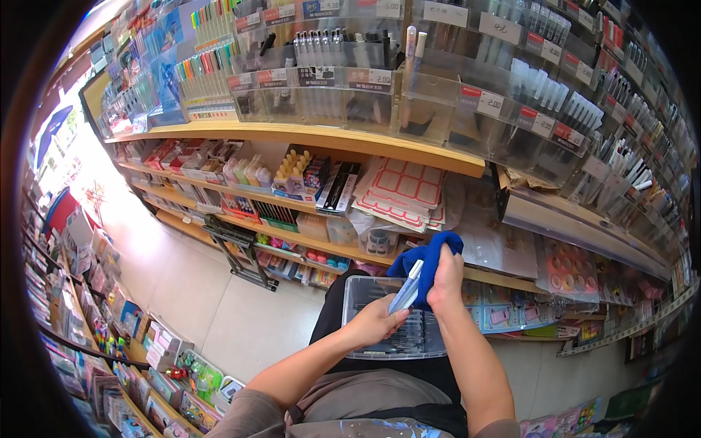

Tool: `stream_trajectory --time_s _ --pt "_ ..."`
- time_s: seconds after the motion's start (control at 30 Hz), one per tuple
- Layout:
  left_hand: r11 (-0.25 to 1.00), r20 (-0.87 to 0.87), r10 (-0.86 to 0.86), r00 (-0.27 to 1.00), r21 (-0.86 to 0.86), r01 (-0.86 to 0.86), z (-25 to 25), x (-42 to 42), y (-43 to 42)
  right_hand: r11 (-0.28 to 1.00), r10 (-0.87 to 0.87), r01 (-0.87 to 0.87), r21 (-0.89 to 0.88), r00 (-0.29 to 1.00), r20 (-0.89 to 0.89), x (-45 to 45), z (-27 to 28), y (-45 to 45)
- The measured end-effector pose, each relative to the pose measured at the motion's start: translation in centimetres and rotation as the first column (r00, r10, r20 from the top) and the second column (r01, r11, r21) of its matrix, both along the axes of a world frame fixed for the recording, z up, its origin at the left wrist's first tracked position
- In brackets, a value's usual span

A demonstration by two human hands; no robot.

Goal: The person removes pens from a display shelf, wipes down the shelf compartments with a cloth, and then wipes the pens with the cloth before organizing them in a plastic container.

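Note:
My left hand (377,321) is closed round a few pens (407,290) with pale caps, which point up and to the right. In my right hand (446,279) is a bunched blue cloth (437,255), touching or just beside the pens. Under both hands a clear plastic box (353,298) rests on my lap, with several dark pens (412,336) lying in it. Part of the box is hidden by my hands and forearms.
Tiered clear pen racks (314,98) with price tags stand above a wooden shelf edge (292,139). Lower shelves hold boxes and label sheets (401,186). A black folding stand (241,252) is on the tiled floor (248,314). Goods fill shelves at the lower left.

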State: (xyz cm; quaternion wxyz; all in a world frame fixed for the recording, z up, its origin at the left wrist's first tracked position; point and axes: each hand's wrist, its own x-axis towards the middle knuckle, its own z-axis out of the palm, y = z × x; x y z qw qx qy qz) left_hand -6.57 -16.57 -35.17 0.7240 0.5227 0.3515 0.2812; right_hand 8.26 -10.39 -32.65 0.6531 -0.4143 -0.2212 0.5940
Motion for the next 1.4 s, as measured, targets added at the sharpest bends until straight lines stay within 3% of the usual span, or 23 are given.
stream_trajectory --time_s 0.07,0.2,0.3,0.33,0.37,0.43,0.47,0.57,0.6,0.73,0.77,0.9,0.97,1.07,1.17,1.3,1.4 --pt "0.999 0.019 0.016 1.0 0.03 -0.016 -0.3 0.0 -0.1 0.989 0.113 -0.129 -0.077 0.976 -0.185 0.8 -0.3 0.6" --pt "0.998 0.041 0.061 0.997 -0.02 -0.06 0.3 -0.3 -0.4 0.929 0.369 -0.319 0.189 0.849 -0.379 1.3 0.6 -0.3" --pt "0.995 0.07 0.095 0.993 -0.02 -0.094 -0.3 -0.6 -0.5 0.919 0.394 -0.361 0.158 0.856 -0.334 0.6 0.0 -1.4" --pt "0.994 0.076 0.11 0.991 -0.02 -0.109 -0.5 -0.7 -0.5 0.895 0.407 -0.373 0.245 0.907 -0.109 0.4 -0.7 -2.1" --pt "0.992 0.082 0.122 0.989 -0.02 -0.121 -0.6 -0.7 -0.5 0.933 0.257 -0.303 0.195 0.939 0.23 -0.3 -1.1 -2.6" --pt "0.988 0.094 0.147 0.985 -0.052 -0.143 -0.9 -0.8 -0.5 0.904 0.211 -0.331 0.272 0.897 0.389 -0.9 -1.3 -2.6" --pt "0.986 0.101 0.16 0.982 -0.066 -0.154 -1.0 -0.9 -0.5 0.923 0.103 -0.229 0.309 0.921 0.375 -1.8 -0.2 -3.0" --pt "0.991 0.111 0.127 0.986 -0.059 -0.121 -1.2 -1.1 -0.6 0.864 -0.173 -0.191 0.466 0.758 0.629 -1.8 -1.1 -2.6" --pt "0.99 0.108 0.128 0.986 -0.068 -0.121 -1.1 -1.0 -0.7 0.895 -0.203 -0.128 0.428 0.737 0.645 -1.8 -1.1 -2.4" --pt "0.988 0.098 0.136 0.986 -0.092 -0.127 -0.8 -0.9 -0.9 0.989 -0.129 0.084 0.122 0.896 0.425 -1.8 -0.3 -1.5" --pt "0.987 0.099 0.141 0.985 -0.095 -0.132 -0.8 -0.9 -0.9 0.989 -0.128 0.103 0.104 0.956 0.264 -1.5 0.0 -1.1" --pt "0.989 0.093 0.125 0.988 -0.088 -0.117 -0.4 -1.2 -1.1 0.998 0.062 -0.065 -0.021 0.989 -0.133 0.6 0.2 0.1" --pt "0.988 0.146 0.115 0.983 -0.123 -0.097 -0.6 -1.4 -1.1 0.931 0.364 -0.349 0.103 0.883 -0.297 0.9 1.8 -0.9" --pt "0.976 0.188 0.17 0.967 -0.166 -0.139 -0.4 -1.3 -1.1 0.854 0.512 -0.483 0.195 0.845 -0.153 0.8 1.0 -2.1" --pt "0.958 0.231 0.217 0.948 -0.239 -0.161 -0.8 -1.3 -0.8 0.901 0.357 -0.404 0.158 0.898 0.258 -0.4 -0.2 -3.3" --pt "0.949 0.188 0.256 0.948 -0.237 -0.21 -0.5 -1.3 -0.9 0.888 0.392 -0.442 0.125 0.87 0.298 -0.8 -0.9 -3.3" --pt "0.962 0.128 0.238 0.963 -0.167 -0.215 -1.2 -1.1 -0.8 0.927 0.289 -0.347 0.141 0.902 0.321 -1.6 -0.9 -3.8"
